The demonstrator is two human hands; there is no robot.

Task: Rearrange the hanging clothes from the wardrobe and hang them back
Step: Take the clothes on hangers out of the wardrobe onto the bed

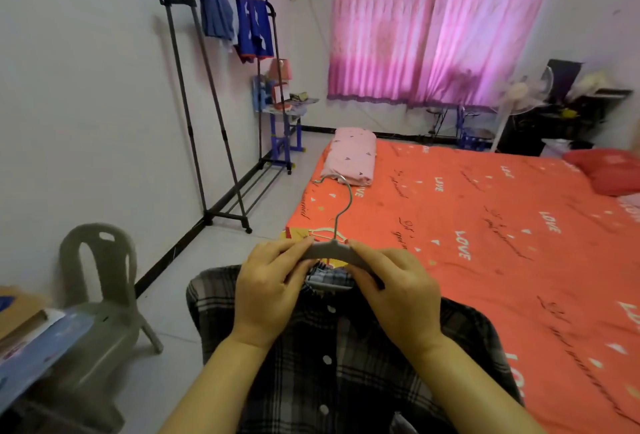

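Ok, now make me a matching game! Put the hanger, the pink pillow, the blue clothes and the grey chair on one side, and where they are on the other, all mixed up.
1. hanger
2. pink pillow
3. blue clothes
4. grey chair

A. on the rack
B. on the floor
C. in the left hand and right hand
D. on the bed

Pairs: 1-C, 2-D, 3-A, 4-B

Dark grey plaid with white buttons on the shirt (311, 381); plain grey for the hanger (330, 248) — orange-red with white LOVE lettering over the bedcover (485, 260), pink on the curtain (433, 28).
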